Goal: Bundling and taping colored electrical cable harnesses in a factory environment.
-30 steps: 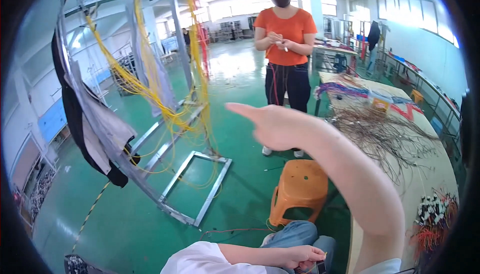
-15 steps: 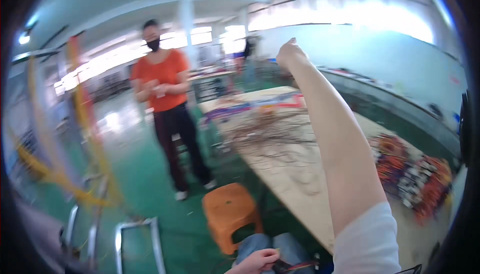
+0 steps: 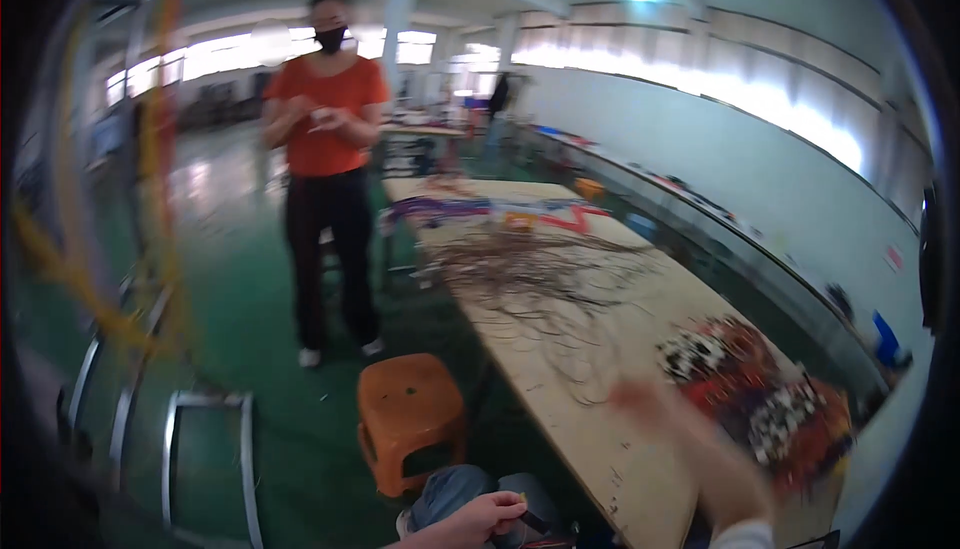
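A small black piece [image 3: 535, 522] sits pinched between the closed fingertips of the left hand [image 3: 487, 517] at the lower centre of the frame, just in front of a pair of knees in blue jeans [image 3: 448, 494]. The right hand [image 3: 645, 407], blurred at lower right, reaches over a pale worktable [image 3: 600, 439]; whether its fingers are open or closed cannot be told. Just beside it, two heaps of wires with white connectors, one nearer [image 3: 790, 421] and one farther [image 3: 697, 354], lie along the table's right side. An orange plastic stool [image 3: 410, 394] stands beyond the knees, with a metal frame [image 3: 212, 401] at lower left and yellow wires [image 3: 65, 274] hanging blurred above it. Mid-table, brown wires [image 3: 540, 269] fan out loosely; behind them lie purple wires [image 3: 440, 209], a yellow container [image 3: 518, 221] and a red strip [image 3: 577, 217]. At upper left, a co-worker in an orange top [image 3: 325, 124] and black mask stands with both hands raised together. A long side bench [image 3: 715, 219] lines the wall at right, below bright windows [image 3: 770, 109].
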Demonstrator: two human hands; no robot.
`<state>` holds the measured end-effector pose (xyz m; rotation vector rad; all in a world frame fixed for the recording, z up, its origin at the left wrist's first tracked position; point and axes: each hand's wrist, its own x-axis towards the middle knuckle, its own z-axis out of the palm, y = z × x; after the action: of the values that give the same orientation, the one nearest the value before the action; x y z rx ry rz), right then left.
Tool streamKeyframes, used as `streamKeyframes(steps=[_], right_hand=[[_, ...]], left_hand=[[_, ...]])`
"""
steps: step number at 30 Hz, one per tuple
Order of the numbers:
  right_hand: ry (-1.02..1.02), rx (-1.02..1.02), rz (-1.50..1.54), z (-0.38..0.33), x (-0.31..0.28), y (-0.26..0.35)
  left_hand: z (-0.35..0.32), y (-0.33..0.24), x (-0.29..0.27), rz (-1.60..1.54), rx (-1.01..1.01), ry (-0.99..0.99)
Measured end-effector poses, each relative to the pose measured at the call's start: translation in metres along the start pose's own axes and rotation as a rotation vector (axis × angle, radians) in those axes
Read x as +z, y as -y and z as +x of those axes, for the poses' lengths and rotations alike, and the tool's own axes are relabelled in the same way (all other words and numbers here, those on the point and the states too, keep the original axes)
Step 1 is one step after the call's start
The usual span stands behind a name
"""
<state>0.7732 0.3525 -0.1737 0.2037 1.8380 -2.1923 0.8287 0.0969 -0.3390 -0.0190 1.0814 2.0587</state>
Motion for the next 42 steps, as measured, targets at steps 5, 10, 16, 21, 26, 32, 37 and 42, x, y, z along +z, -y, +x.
streamKeyframes(steps=[5,10,16,21,26,32,37,42], right_hand=[[0.050,-0.575,-1.080,-0.032,0.103,-0.136],[-0.188,-0.502,-0.787,-0.038,0.122,-0.160],[-0.260,-0.389,-0.726,-0.046,0.102,-0.177],[-0.226,-0.217,-0.463,-0.067,0.105,-0.186],[0.147,0.099,-0.521,-0.059,0.090,-0.149],[0.225,0.226,-0.433,-0.062,0.081,-0.138],[0.186,0.163,-0.616,-0.073,0.080,-0.128],[0.307,0.298,-0.424,-0.069,0.071,-0.122]], left_hand=[[0.002,0.003,0.008,0.001,0.113,-0.101],[-0.006,0.014,0.002,0.013,0.224,-0.244],[0.001,0.022,0.010,0.255,0.367,-0.285],[-0.012,0.020,0.012,0.339,0.356,-0.206],[-0.032,-0.001,0.019,0.693,0.321,-0.209],[-0.034,-0.002,0.026,0.403,0.152,-0.163],[-0.034,-0.019,0.035,0.955,0.131,-0.030],[-0.032,-0.038,0.041,1.251,0.197,0.219]])
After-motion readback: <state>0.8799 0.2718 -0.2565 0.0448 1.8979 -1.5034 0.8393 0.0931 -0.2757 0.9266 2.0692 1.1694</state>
